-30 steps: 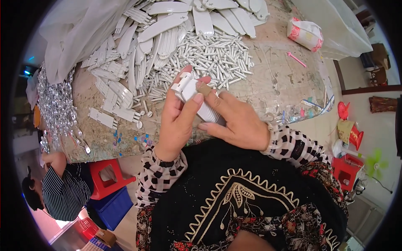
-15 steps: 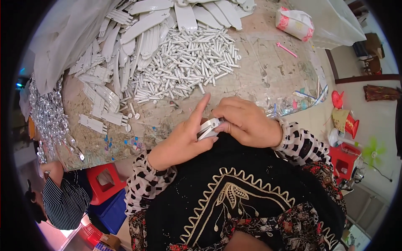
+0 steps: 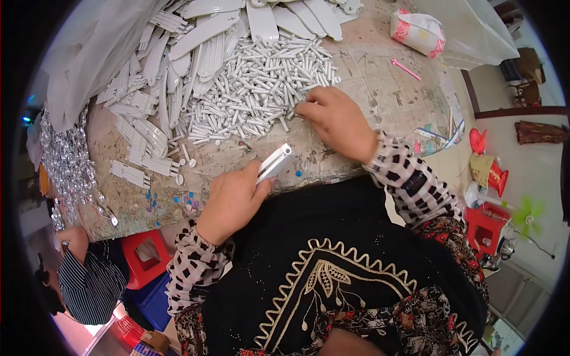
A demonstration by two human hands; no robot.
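My left hand point(image 3: 230, 200) is closed around a white plastic piece point(image 3: 275, 162), long and grooved, with a round hole in its upper end. It is held just over the near edge of the table. To the right, my right hand point(image 3: 339, 126) has its fingers bent and pinched together at the right edge of a heap of small white plastic pins point(image 3: 264, 83). Whatever lies between those fingertips is hidden. Long flat white plastic pieces point(image 3: 205, 37) are stacked behind and left of the pins. Slotted white pieces point(image 3: 130, 174) lie nearer on the left.
The worn table point(image 3: 380, 107) carries a tissue pack point(image 3: 417, 34) and a pink stick point(image 3: 406, 69) at the far right. Silvery strands point(image 3: 71, 160) hang off the left edge. Below left sit a person in a striped top point(image 3: 92, 288) and a red stool point(image 3: 145, 258).
My hands have moved apart. The right has let go of the white piece and gone up to the pins; the left has drawn left and down, still holding the piece.
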